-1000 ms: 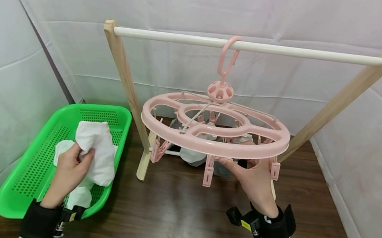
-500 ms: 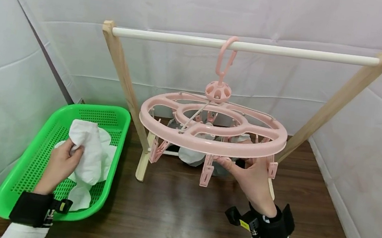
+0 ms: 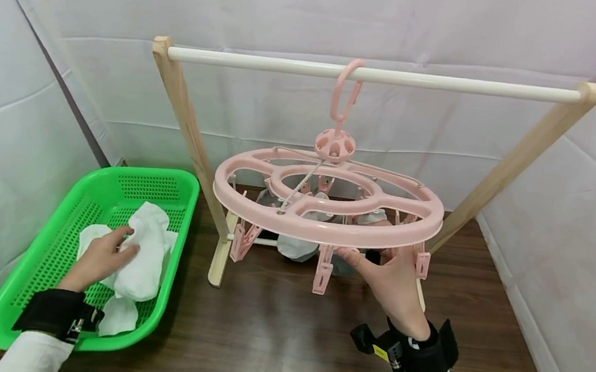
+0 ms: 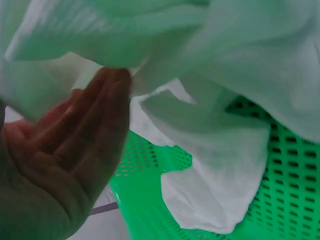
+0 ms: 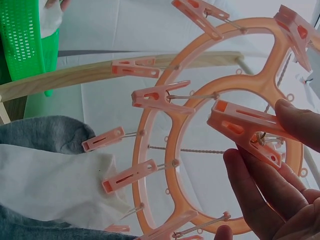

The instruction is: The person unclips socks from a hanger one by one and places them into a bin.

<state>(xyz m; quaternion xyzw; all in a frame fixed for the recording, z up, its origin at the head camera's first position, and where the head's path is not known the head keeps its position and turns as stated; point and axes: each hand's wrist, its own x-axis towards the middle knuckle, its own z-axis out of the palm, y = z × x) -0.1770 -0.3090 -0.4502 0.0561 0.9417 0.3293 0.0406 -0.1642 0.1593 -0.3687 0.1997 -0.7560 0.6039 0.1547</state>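
Note:
My left hand rests over a white sock in the green basket. Its fingers lie fairly straight against the fabric, thumb and forefinger spread apart; in the left wrist view the fingertips meet the edge of the sock. My right hand reaches under the pink round drying hanger. Thumb and fingers pinch the handles of a pink clothespin, which shows in the right wrist view with nothing between its tips.
The hanger hooks over a white rod on a wooden stand. Several clothespins hang around its ring, with a white sock and grey ones clipped on. More white socks lie in the basket. White sheets enclose the sides.
My left hand has lowered the white sock into the basket, and thumb and forefinger have spread apart. My right hand stays at the same clothespin. The head view has shifted slightly.

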